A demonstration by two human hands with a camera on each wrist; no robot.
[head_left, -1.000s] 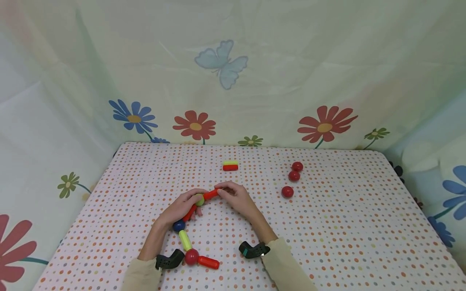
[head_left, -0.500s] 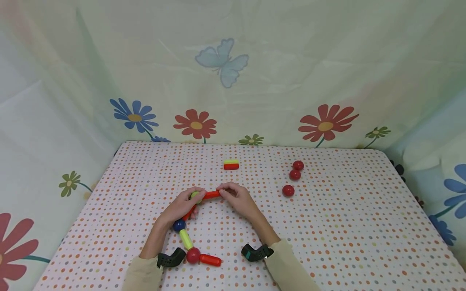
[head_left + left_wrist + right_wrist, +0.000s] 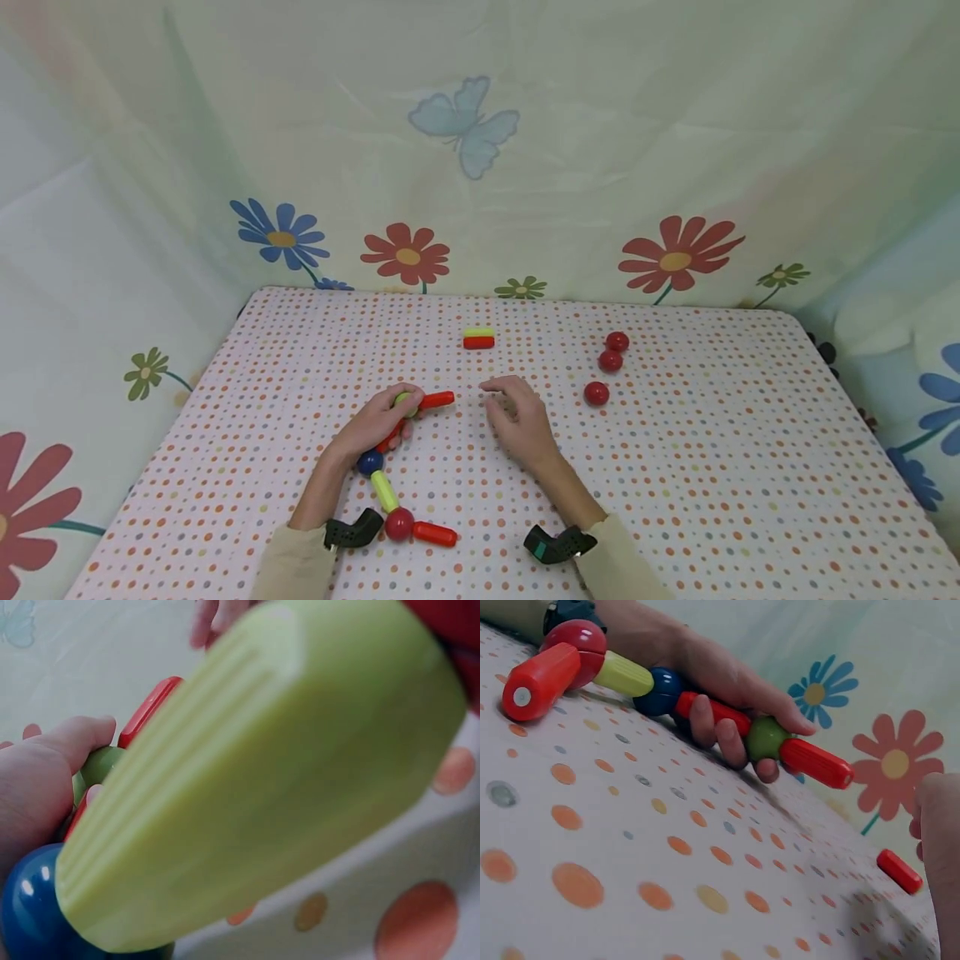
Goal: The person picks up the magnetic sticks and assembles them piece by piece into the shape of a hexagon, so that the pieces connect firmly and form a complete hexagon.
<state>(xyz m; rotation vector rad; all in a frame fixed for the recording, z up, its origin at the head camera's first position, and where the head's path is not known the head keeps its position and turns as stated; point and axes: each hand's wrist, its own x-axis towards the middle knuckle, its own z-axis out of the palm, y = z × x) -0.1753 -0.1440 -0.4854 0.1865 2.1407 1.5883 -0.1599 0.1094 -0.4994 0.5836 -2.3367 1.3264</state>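
My left hand grips a bent chain of toy rods and balls at its far end, thumb over the green ball and fingers curled beneath it and a red rod. Beyond the thumb, another red rod sticks out from that ball toward the right. Nearer the wrist, the chain runs through a blue ball, a yellow-green rod and a red ball to a last red rod. Apart from the chain, my right hand holds nothing, its fingers loosely bent.
Toward the back, a yellow-green rod and a red rod lie side by side. Three loose red balls sit right of my right hand. A dotted cloth covers the table, and a flowered curtain hangs behind it.
My right hand has let go of the red rod's tip and drawn back to the right. My left hand keeps its hold on the chain, the red rod still attached to the green ball.
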